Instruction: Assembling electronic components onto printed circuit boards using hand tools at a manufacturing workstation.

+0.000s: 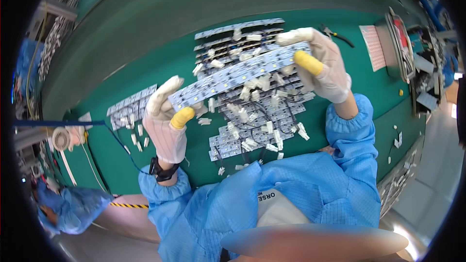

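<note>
A long white LED strip board (238,74), dotted with small yellowish LEDs and dark parts, is held up above the bench, its right end tilted farther away. My left hand (167,121), in a white glove with a yellow cover on the thumb, grips its left end. At the right end my right hand (323,65), gloved the same way, pinches it between thumb and fingers. Beneath and behind lie several similar boards (223,143) with dark wires and white connectors (276,138). A black band with a blue cord circles my left wrist.
More boards (131,102) lie left of my left hand. Black-and-yellow pliers (340,36) rest at the far right, near a pink sheet (373,46) and a metal-edged bin (400,43). A small fan (61,138) stands at the left. Another person in blue (73,208) is at lower left.
</note>
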{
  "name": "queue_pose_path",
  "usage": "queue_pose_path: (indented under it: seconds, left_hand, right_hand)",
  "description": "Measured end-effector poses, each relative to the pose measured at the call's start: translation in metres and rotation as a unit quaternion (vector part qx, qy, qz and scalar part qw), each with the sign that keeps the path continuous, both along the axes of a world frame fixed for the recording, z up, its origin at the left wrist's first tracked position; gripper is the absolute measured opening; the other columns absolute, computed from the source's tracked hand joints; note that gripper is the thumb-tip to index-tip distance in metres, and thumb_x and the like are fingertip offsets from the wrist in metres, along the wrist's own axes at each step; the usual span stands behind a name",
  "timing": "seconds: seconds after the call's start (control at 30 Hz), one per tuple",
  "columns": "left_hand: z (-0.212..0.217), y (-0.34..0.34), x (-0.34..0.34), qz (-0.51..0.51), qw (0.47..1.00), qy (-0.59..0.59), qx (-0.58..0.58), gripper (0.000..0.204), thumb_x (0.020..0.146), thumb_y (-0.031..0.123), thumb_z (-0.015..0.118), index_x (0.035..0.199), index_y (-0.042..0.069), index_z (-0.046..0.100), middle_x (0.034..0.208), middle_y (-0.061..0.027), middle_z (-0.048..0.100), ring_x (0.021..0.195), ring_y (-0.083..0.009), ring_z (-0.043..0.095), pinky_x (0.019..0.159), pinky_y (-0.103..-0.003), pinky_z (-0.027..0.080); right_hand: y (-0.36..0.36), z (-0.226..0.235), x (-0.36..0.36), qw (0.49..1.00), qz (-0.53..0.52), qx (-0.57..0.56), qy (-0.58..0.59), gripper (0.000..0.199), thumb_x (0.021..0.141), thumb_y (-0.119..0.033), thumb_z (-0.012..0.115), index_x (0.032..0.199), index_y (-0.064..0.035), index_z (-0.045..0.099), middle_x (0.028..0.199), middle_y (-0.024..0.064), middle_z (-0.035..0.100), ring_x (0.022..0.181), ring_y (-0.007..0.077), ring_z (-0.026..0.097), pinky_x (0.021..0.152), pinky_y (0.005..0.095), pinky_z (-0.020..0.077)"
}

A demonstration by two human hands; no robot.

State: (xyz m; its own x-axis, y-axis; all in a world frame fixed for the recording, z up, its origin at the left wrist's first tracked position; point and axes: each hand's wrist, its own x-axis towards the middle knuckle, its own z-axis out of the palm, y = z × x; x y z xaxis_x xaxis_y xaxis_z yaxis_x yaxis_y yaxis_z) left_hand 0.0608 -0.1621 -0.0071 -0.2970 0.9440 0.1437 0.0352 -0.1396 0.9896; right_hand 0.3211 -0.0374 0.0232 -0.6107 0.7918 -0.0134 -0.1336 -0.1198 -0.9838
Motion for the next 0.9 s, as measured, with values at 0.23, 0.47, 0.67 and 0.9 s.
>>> queue_pose_path:
  seconds: [0.23, 0.47, 0.67, 0.9]
  left_hand:
    - [-0.007, -0.005, -0.014, -0.052, 0.994, -0.093, 0.011, 0.054, 0.071, 0.010, 0.075, 0.117, -0.005, 0.049, 0.098, -0.0155, 0.063, 0.083, -0.0213, 0.064, 0.073, -0.030, 0.053]
    - [-0.010, -0.005, -0.015, -0.042, 0.998, -0.011, 0.044, 0.053, 0.069, 0.009, 0.077, 0.114, -0.006, 0.053, 0.107, -0.0156, 0.061, 0.091, -0.0198, 0.062, 0.079, -0.030, 0.051]
    - [-0.011, -0.005, -0.014, -0.044, 0.997, -0.047, 0.043, 0.053, 0.067, 0.011, 0.078, 0.112, -0.006, 0.055, 0.104, -0.0141, 0.062, 0.090, -0.0170, 0.061, 0.079, -0.027, 0.050]
    - [-0.006, -0.008, -0.014, -0.043, 0.997, -0.055, 0.036, 0.054, 0.067, 0.016, 0.078, 0.111, -0.006, 0.056, 0.102, -0.0141, 0.063, 0.090, -0.0170, 0.061, 0.078, -0.027, 0.050]
  right_hand:
    - [0.000, -0.013, -0.007, 0.993, -0.043, 0.113, -0.001, 0.058, 0.082, -0.040, 0.062, 0.116, 0.0063, 0.049, 0.081, 0.0115, 0.062, 0.045, 0.0027, 0.044, 0.037, 0.0132, 0.0297]
    - [0.002, -0.011, 0.004, 0.993, -0.044, 0.108, -0.027, 0.079, 0.074, -0.049, 0.068, 0.119, 0.0100, 0.041, 0.112, 0.0145, 0.053, 0.078, 0.0123, 0.057, 0.067, 0.0217, 0.0458]
    - [0.000, -0.004, 0.003, 0.993, -0.042, 0.088, -0.066, 0.084, 0.071, -0.054, 0.069, 0.118, 0.0100, 0.041, 0.109, 0.0134, 0.053, 0.081, 0.0125, 0.056, 0.067, 0.0223, 0.0460]
    - [-0.001, -0.008, -0.001, 0.993, -0.059, 0.096, -0.029, 0.082, 0.071, -0.052, 0.070, 0.118, 0.0090, 0.042, 0.106, 0.0122, 0.055, 0.075, 0.0099, 0.056, 0.065, 0.0194, 0.0452]
